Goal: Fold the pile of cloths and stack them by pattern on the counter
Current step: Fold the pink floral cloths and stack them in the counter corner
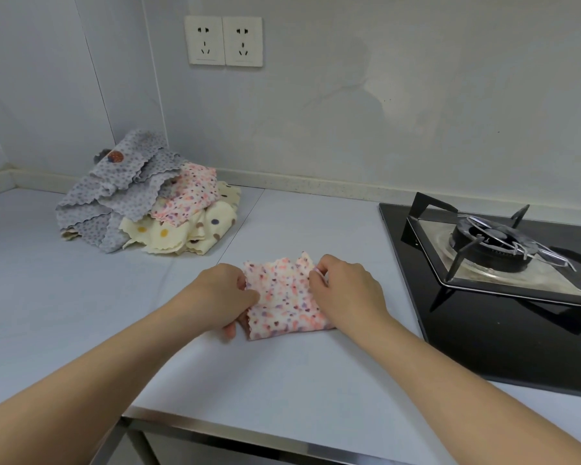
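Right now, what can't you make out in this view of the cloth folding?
Head view only:
- Pile of cloths: how many there are; the upper layers cover the lower ones.
- Pink spotted cloth: its side edges and fold count, hidden under the left hand and right hand.
- Stove: its far side, cut off by the right edge.
- Space under the counter: dark and cut off by the bottom edge.

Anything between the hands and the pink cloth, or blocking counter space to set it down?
Nothing visible. The left hand and right hand grip the pink cloth on the counter; the pile lies back-left, the stove right.
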`<action>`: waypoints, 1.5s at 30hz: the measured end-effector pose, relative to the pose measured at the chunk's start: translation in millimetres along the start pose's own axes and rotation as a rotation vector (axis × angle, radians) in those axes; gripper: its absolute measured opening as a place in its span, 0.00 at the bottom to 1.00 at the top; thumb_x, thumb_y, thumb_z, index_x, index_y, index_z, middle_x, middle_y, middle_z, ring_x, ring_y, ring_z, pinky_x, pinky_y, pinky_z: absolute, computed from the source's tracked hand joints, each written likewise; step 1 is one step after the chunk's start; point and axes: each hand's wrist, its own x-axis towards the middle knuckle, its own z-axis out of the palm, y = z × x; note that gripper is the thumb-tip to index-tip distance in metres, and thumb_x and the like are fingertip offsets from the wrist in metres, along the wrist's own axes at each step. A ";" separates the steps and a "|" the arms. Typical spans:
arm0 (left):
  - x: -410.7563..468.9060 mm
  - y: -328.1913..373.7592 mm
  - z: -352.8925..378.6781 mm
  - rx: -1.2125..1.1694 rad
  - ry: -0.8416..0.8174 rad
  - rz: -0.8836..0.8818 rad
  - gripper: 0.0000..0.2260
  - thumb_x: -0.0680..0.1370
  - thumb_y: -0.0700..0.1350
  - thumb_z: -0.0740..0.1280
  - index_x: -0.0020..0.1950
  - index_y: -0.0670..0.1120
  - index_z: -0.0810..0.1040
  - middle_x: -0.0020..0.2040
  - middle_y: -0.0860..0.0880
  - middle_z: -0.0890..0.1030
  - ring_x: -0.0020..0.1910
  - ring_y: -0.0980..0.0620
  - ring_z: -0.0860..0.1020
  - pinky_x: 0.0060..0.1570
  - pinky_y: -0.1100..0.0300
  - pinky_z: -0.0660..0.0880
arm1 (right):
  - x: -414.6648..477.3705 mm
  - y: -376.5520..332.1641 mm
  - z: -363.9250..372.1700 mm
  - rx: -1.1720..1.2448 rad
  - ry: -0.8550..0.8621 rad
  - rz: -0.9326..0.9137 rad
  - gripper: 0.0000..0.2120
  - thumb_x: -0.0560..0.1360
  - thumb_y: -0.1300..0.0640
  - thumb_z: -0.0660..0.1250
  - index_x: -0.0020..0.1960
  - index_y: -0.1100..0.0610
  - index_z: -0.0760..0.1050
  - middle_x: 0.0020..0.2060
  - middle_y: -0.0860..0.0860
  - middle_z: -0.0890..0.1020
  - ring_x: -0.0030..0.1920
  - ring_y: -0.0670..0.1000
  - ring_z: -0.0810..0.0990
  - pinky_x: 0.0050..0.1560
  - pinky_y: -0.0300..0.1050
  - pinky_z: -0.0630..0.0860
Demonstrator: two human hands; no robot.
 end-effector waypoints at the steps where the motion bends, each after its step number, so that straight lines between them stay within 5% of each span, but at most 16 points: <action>1: -1.4 -0.3 -0.1 -0.001 0.001 -0.013 0.05 0.77 0.46 0.62 0.46 0.45 0.70 0.30 0.46 0.82 0.21 0.53 0.73 0.32 0.61 0.67 | 0.5 -0.3 0.4 -0.011 -0.001 0.006 0.11 0.80 0.50 0.56 0.48 0.55 0.73 0.38 0.51 0.79 0.40 0.55 0.76 0.38 0.45 0.70; 4: -11.4 0.0 1.2 0.257 0.164 0.047 0.08 0.78 0.50 0.62 0.52 0.47 0.68 0.39 0.49 0.83 0.34 0.49 0.78 0.36 0.59 0.71 | 2.7 -2.1 1.7 -0.032 -0.036 0.040 0.11 0.79 0.50 0.57 0.49 0.55 0.74 0.40 0.50 0.80 0.42 0.54 0.77 0.38 0.44 0.69; 7: -23.9 9.0 6.7 0.521 0.460 0.361 0.11 0.78 0.57 0.60 0.50 0.52 0.64 0.40 0.53 0.77 0.41 0.47 0.76 0.36 0.56 0.67 | 5.9 -2.5 -2.3 0.034 -0.092 0.062 0.11 0.78 0.49 0.58 0.48 0.53 0.75 0.39 0.48 0.79 0.44 0.53 0.77 0.39 0.44 0.69; 10: -26.5 10.0 19.7 0.519 0.297 0.683 0.11 0.76 0.60 0.57 0.44 0.54 0.69 0.40 0.55 0.73 0.40 0.52 0.73 0.36 0.58 0.64 | 11.2 4.2 -8.5 0.225 -0.110 0.101 0.16 0.78 0.48 0.58 0.36 0.57 0.72 0.30 0.49 0.76 0.37 0.54 0.75 0.38 0.46 0.70; 12: -17.2 -1.8 24.1 0.668 0.349 0.802 0.06 0.73 0.53 0.62 0.43 0.51 0.75 0.38 0.55 0.75 0.36 0.51 0.76 0.32 0.58 0.66 | 11.1 9.1 -12.7 0.341 -0.121 0.135 0.17 0.78 0.51 0.57 0.33 0.58 0.65 0.27 0.52 0.72 0.32 0.54 0.71 0.35 0.46 0.68; 15: -11.8 -8.7 21.2 0.704 0.400 0.754 0.09 0.67 0.41 0.67 0.46 0.49 0.79 0.42 0.51 0.80 0.38 0.48 0.79 0.34 0.53 0.75 | 5.7 15.7 -19.2 0.388 -0.060 0.138 0.13 0.78 0.53 0.57 0.37 0.57 0.71 0.27 0.50 0.78 0.29 0.52 0.76 0.37 0.46 0.74; 19: -18.6 -8.1 30.8 0.601 0.298 0.869 0.19 0.76 0.53 0.56 0.60 0.48 0.79 0.57 0.50 0.82 0.53 0.49 0.81 0.46 0.56 0.80 | 5.4 16.0 -28.7 0.205 0.247 -0.018 0.12 0.77 0.61 0.57 0.52 0.51 0.77 0.44 0.45 0.78 0.44 0.51 0.75 0.45 0.46 0.70; 21: -17.6 -10.1 34.6 0.608 0.221 0.854 0.25 0.78 0.59 0.52 0.68 0.48 0.74 0.68 0.49 0.75 0.63 0.50 0.76 0.58 0.57 0.75 | 10.5 21.7 -27.5 0.204 0.144 -0.173 0.20 0.75 0.68 0.55 0.59 0.53 0.77 0.58 0.48 0.79 0.58 0.49 0.76 0.59 0.46 0.69; 24: -6.6 -15.8 26.1 0.538 0.137 0.773 0.26 0.77 0.59 0.48 0.66 0.46 0.72 0.66 0.50 0.75 0.63 0.48 0.74 0.63 0.55 0.68 | 11.4 32.3 -21.2 0.026 -0.254 -0.289 0.33 0.71 0.74 0.52 0.69 0.50 0.71 0.72 0.45 0.68 0.75 0.47 0.60 0.76 0.52 0.46; 28: -2.8 -18.9 19.8 0.503 0.368 0.801 0.16 0.73 0.52 0.56 0.55 0.47 0.75 0.51 0.53 0.78 0.53 0.49 0.76 0.56 0.56 0.67 | 10.7 30.2 -25.2 -0.146 -0.258 -0.302 0.30 0.73 0.71 0.54 0.66 0.45 0.73 0.64 0.44 0.75 0.69 0.48 0.66 0.74 0.62 0.34; 31: -11.3 -6.7 29.1 0.479 0.284 0.829 0.18 0.73 0.61 0.58 0.57 0.53 0.76 0.51 0.57 0.77 0.51 0.55 0.74 0.51 0.57 0.69 | 13.2 25.2 -27.4 -0.279 -0.226 -0.311 0.28 0.74 0.69 0.57 0.66 0.44 0.73 0.59 0.46 0.74 0.65 0.51 0.67 0.73 0.64 0.34; 34: -7.9 -4.4 33.6 0.523 0.286 0.764 0.16 0.74 0.62 0.57 0.48 0.52 0.73 0.45 0.57 0.76 0.45 0.52 0.75 0.42 0.59 0.68 | 10.8 27.3 -26.0 -0.237 -0.220 -0.331 0.26 0.73 0.68 0.58 0.64 0.45 0.75 0.58 0.46 0.73 0.64 0.50 0.67 0.74 0.57 0.37; 37: -2.5 -12.6 27.5 0.435 0.319 0.683 0.06 0.76 0.51 0.61 0.47 0.49 0.71 0.42 0.56 0.74 0.39 0.49 0.74 0.35 0.57 0.67 | 7.3 30.2 -26.5 -0.009 -0.227 -0.397 0.24 0.72 0.66 0.61 0.64 0.47 0.75 0.63 0.42 0.73 0.67 0.44 0.66 0.75 0.50 0.40; 42: -1.4 -20.5 23.3 0.284 0.241 0.663 0.09 0.76 0.43 0.59 0.55 0.48 0.73 0.49 0.53 0.79 0.42 0.48 0.76 0.41 0.52 0.74 | 4.7 27.5 -20.0 0.152 -0.335 -0.459 0.27 0.72 0.56 0.68 0.70 0.45 0.68 0.68 0.40 0.71 0.69 0.39 0.65 0.76 0.44 0.43; 45: 2.0 -22.7 21.0 0.221 0.223 0.640 0.14 0.75 0.45 0.53 0.56 0.50 0.73 0.50 0.52 0.80 0.46 0.48 0.77 0.44 0.52 0.74 | 5.8 28.5 -14.9 0.175 -0.305 -0.455 0.26 0.72 0.53 0.70 0.69 0.45 0.70 0.65 0.40 0.75 0.64 0.39 0.71 0.74 0.43 0.54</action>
